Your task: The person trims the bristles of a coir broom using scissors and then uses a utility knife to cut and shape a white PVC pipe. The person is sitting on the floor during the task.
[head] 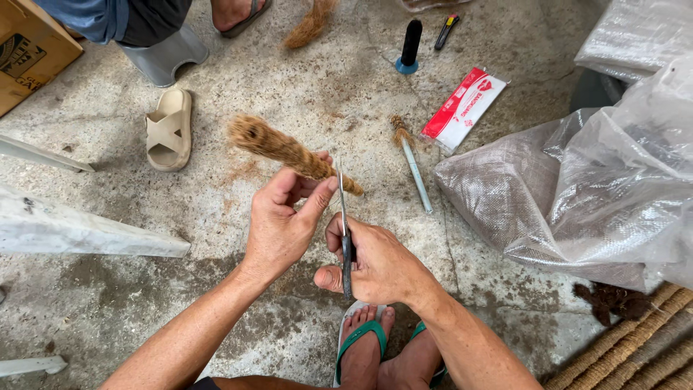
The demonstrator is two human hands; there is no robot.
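Head view, only one I get. My left hand point(278, 224) has its fingers pinched around a brown fibre bundle point(289, 150), held up over the middle of the concrete floor point(303, 79), fuzzy end pointing away toward the far left. My right hand point(375, 263) is curled tight on the handle of the scissors point(343, 217); blades point up and touch the near end of the bundle beside my left thumb. Can't tell if the blades are parted.

On the floor just past the bundle: a thin metal rod point(416, 173) with a fibre tuft at its far tip, and a red-and-white packet point(462, 108) just right of it. Black spool on a blue base point(409, 47) near the far edge. Beige sandal point(170, 130) at left, with another person's foot and a grey stool above it. Clear woven plastic sacks point(577, 188) fill the right side. Coir mat point(635, 347) in the near right corner. My feet in green flip-flops point(364, 339) at the near edge.
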